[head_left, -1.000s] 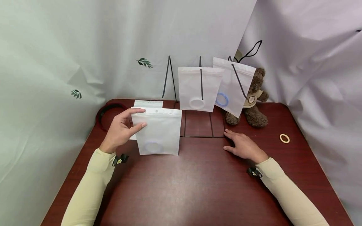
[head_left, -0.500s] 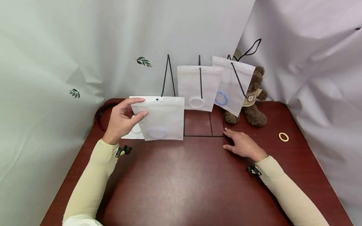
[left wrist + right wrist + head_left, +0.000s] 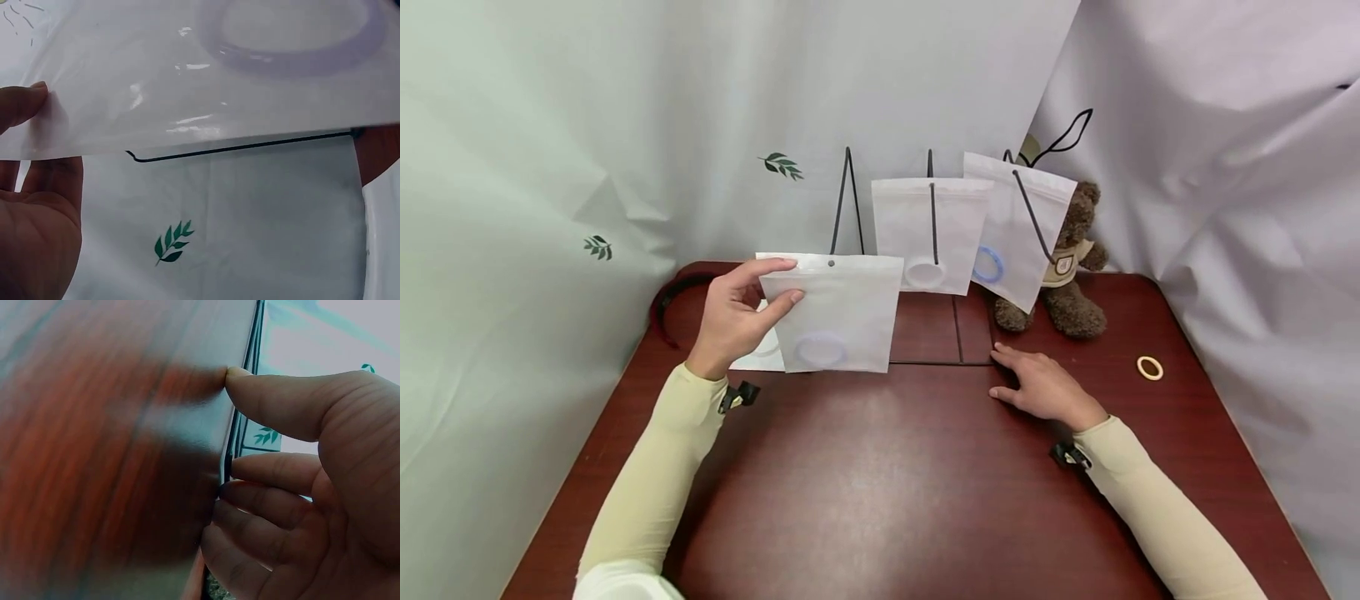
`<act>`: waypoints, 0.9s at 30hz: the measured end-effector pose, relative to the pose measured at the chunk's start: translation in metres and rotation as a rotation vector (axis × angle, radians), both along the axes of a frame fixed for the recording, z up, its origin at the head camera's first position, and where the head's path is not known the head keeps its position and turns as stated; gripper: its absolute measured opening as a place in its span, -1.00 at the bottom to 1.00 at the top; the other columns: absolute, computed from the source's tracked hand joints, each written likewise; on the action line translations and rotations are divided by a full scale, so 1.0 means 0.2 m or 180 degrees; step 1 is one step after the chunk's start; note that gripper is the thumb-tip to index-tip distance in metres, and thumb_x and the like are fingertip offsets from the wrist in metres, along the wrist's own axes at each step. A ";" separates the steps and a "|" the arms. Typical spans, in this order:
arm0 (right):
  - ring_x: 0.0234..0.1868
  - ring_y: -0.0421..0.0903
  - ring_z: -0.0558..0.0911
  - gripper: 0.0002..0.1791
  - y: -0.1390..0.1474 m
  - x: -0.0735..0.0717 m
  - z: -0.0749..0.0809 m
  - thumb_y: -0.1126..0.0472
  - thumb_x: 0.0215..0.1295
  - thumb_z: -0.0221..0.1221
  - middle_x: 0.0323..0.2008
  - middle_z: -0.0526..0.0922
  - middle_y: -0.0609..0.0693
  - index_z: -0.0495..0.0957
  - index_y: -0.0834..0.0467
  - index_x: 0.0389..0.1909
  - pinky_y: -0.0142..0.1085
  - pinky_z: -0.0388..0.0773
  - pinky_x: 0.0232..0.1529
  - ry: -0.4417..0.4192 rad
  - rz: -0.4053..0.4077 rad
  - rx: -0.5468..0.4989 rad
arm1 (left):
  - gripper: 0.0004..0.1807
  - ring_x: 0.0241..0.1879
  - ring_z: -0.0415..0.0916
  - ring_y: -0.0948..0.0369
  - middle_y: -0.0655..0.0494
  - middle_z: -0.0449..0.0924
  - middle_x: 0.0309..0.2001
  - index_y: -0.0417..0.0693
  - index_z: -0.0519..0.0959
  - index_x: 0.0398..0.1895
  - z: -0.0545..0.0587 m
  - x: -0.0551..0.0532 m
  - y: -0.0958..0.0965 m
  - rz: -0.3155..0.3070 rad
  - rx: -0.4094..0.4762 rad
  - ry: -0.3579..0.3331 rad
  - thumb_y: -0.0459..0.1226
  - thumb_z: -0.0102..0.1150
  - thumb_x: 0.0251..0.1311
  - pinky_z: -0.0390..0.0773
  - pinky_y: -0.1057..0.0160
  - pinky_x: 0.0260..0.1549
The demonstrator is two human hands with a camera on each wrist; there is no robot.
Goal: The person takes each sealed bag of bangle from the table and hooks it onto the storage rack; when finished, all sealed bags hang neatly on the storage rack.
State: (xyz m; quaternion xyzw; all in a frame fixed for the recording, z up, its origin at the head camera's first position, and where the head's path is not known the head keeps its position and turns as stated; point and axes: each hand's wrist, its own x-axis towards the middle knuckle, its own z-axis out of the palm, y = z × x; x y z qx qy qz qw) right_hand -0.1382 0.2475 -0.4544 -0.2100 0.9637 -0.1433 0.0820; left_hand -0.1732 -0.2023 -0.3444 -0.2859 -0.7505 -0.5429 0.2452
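My left hand [image 3: 726, 321] pinches the upper left corner of a white zip bag [image 3: 842, 308], thumb in front and fingers behind. A pale purple ring [image 3: 300, 65] shows through the bag's plastic in the left wrist view. In the head view the hole at the bag's top overlaps the lower end of the left hook [image 3: 836, 221] of a black wire rack [image 3: 932, 362]. My right hand [image 3: 1041, 387] rests at the rack's front right corner, thumb tip and fingers on the table, holding nothing; in the right wrist view its fingers [image 3: 269, 475] reach the dark wire.
Two bags hang on the other hooks: a middle bag [image 3: 910, 221] with a whitish ring and a right bag [image 3: 1037, 208] with a blue ring. Another bag [image 3: 752, 360] lies behind the held one. A teddy bear [image 3: 1075, 312], yellow ring [image 3: 1140, 367] and dark red hoop [image 3: 660, 312] lie around.
My left hand has raised the bag and carried it back, then slightly right, bringing its hole to the left hook's end. My right hand has stayed in place.
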 end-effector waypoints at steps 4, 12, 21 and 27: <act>0.42 0.23 0.42 -0.21 0.00 0.00 -0.01 -0.07 0.29 0.31 0.48 0.32 0.21 0.34 0.21 0.44 0.16 0.40 0.32 -0.0034 -0.0021 -0.0022 | -0.53 -0.67 0.24 0.37 0.42 0.69 -0.22 -0.20 0.68 0.02 -0.01 -0.02 0.02 0.0055 0.0131 -0.0087 -0.57 0.45 -0.04 0.22 0.42 -0.68; 0.44 0.21 0.39 -0.20 0.01 -0.01 0.00 -0.09 0.29 0.31 0.49 0.31 0.17 0.33 0.18 0.46 0.15 0.40 0.32 -0.0091 -0.0038 -0.0014 | -0.52 -0.48 0.57 0.38 0.34 0.71 -0.12 -0.21 0.66 0.07 -0.03 -0.09 0.07 0.0019 0.0343 -0.0117 -0.56 0.41 0.01 0.48 0.47 -0.57; 0.44 0.21 0.39 -0.18 0.02 -0.02 0.00 -0.11 0.29 0.31 0.49 0.30 0.17 0.32 0.17 0.46 0.15 0.40 0.33 -0.0107 -0.0056 -0.0015 | -0.54 -0.57 0.36 0.35 0.33 0.65 -0.27 -0.14 0.67 0.09 -0.04 -0.19 0.10 0.0217 0.0451 -0.0170 -0.50 0.42 0.05 0.39 0.48 -0.55; 0.43 0.21 0.40 -0.19 0.02 -0.02 0.00 -0.11 0.28 0.31 0.49 0.32 0.18 0.33 0.18 0.46 0.15 0.41 0.32 -0.0083 -0.0021 -0.0027 | -0.56 -0.56 0.37 0.32 0.25 0.68 -0.17 -0.18 0.66 0.07 -0.01 -0.25 0.16 0.0193 0.0635 -0.0222 -0.53 0.39 0.06 0.47 0.47 -0.49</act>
